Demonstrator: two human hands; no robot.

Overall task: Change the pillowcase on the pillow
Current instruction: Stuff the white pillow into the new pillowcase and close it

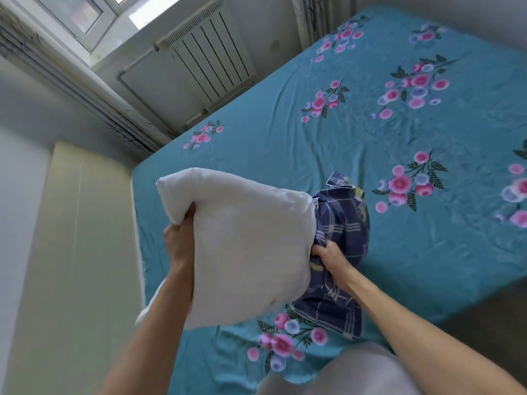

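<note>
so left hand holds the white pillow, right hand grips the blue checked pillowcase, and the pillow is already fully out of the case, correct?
Not fully out. In the head view the pillow still has its right end inside the bunched pillowcase. The rest stands: left hand holds the pillow, right hand has its grip on the case.

Head view, angled down, close over bed [370, 166]
</note>
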